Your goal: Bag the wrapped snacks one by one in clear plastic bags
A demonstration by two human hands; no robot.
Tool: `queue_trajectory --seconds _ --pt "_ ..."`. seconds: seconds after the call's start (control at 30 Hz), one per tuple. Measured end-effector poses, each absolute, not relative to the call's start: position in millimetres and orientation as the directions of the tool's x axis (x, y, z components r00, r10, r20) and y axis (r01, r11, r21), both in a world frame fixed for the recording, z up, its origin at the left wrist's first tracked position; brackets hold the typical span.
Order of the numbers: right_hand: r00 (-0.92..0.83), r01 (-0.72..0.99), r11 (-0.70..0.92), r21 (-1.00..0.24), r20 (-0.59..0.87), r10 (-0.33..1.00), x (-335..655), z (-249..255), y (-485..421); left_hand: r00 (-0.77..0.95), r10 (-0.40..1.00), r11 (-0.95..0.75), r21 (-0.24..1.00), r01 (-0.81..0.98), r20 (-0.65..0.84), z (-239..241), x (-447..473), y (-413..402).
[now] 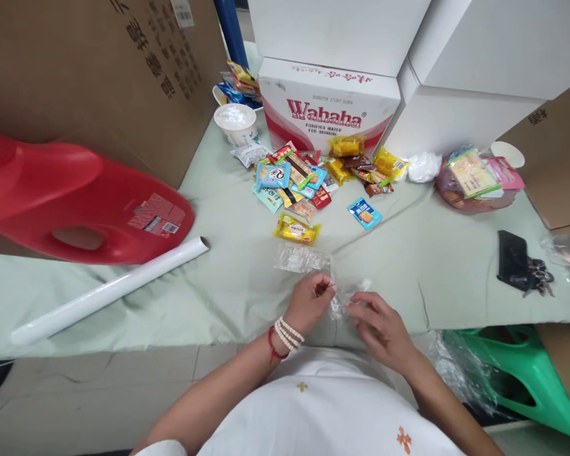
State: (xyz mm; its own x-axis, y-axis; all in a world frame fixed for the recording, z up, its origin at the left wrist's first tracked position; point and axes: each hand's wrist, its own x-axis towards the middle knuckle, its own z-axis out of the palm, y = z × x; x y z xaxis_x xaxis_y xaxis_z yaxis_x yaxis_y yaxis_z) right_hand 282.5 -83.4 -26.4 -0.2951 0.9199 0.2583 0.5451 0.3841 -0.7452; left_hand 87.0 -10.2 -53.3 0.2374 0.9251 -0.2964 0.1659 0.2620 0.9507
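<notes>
My left hand (310,299) pinches a crumpled clear plastic bag (336,308) near the table's front edge. My right hand (380,326) is just right of the bag, its fingers bent and apart; whether a fingertip touches the plastic is hard to see. Beyond my left hand, another piece of clear plastic wrapping (303,258) lies flat. A yellow snack packet (296,228) rests just past it. Farther back is a loose pile of wrapped snacks (289,174), with a small blue packet (365,213) lying apart on the right.
A white roll (114,288) and a red jug (90,196) occupy the left. Behind the snacks stand a Wahaha box (327,107) and a paper cup (236,125). On the right are a filled bowl (475,199), a black pouch with keys (513,258) and a green stool (536,380) below.
</notes>
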Motion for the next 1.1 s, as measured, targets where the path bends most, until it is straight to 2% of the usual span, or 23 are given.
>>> queue_trajectory --seconds 0.13,0.23,0.3,0.4,0.5,0.57,0.63,0.7,0.77,0.87,0.97,1.1 --pt "-0.014 0.613 0.138 -0.778 0.164 0.986 287 -15 -71 0.262 0.926 0.237 0.958 0.161 -0.273 -57 85 -13" --pt "-0.012 0.624 0.049 -0.780 0.054 0.998 279 -21 -49 0.287 0.910 0.282 0.954 0.099 -0.299 -56 81 -13" --pt "0.026 0.560 -0.013 -0.828 0.002 1.000 273 -30 -36 0.266 0.905 0.332 0.942 0.042 -0.331 -54 75 -11" --pt "0.219 0.391 -0.174 -0.904 -0.092 0.971 270 -42 -28 0.123 0.921 0.378 0.925 -0.048 -0.370 -54 61 -7" --pt "0.283 0.312 -0.254 -0.916 -0.165 0.945 274 -46 -34 -0.002 0.917 0.396 0.910 -0.122 -0.399 -55 50 -3" --pt "0.297 0.399 -0.204 -0.894 -0.084 0.951 279 -43 -41 -0.013 0.904 0.421 0.892 -0.164 -0.428 -57 48 -1" --pt "0.266 0.528 -0.059 -0.847 0.099 0.959 283 -33 -48 0.002 0.893 0.442 0.877 -0.191 -0.449 -58 50 0" --pt "0.103 0.613 0.155 -0.775 0.272 0.957 283 -22 -51 0.029 0.893 0.445 0.873 -0.200 -0.449 -58 52 0" --pt "-0.131 0.621 0.346 -0.703 0.343 0.930 278 -15 -49 0.051 0.899 0.437 0.878 -0.198 -0.435 -58 55 1" --pt "-0.359 0.619 0.473 -0.627 0.311 0.880 266 -17 -36 0.078 0.908 0.419 0.889 -0.183 -0.412 -58 56 2" --pt "-0.429 0.628 0.496 -0.600 0.265 0.863 256 -27 -23 0.091 0.912 0.410 0.892 -0.190 -0.399 -60 55 2" --pt "-0.417 0.540 0.406 -0.737 0.185 0.890 249 -29 -16 0.075 0.911 0.412 0.882 -0.230 -0.406 -63 52 3"
